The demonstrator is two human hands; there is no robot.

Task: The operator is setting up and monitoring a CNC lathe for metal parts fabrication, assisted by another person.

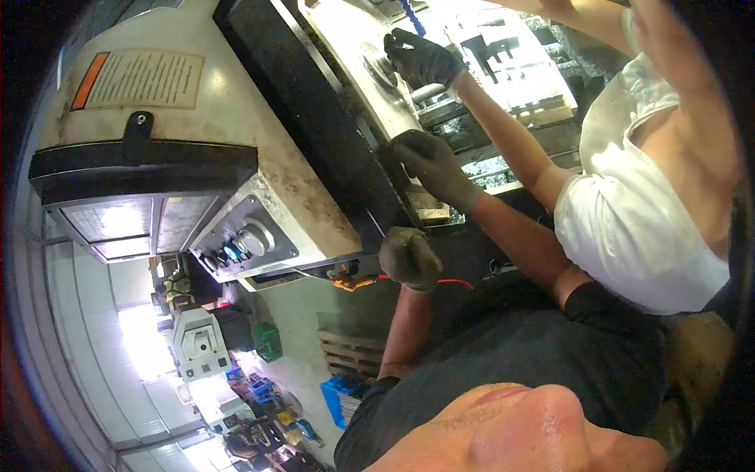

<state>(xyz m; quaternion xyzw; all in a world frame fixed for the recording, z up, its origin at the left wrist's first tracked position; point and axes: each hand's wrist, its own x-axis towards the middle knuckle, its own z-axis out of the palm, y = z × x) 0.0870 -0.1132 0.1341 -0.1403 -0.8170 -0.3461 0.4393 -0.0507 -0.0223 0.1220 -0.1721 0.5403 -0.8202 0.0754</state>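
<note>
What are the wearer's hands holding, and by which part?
Left hand is fisted; contents cannot be told. Right hand lies on the machine's black frame edge, grip unclear.

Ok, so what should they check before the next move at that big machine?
1. Gloves on: left hand and right hand both gloved. Ok.
2. Other hands out of the way: co-worker's gloved hand is on the round metal part. Not ok.
3. Right hand's hold on the dark machine edge: cannot tell.
4. Red wire beside the left hand, held or loose: cannot tell.
5. Control panel setting: cannot tell.
</note>
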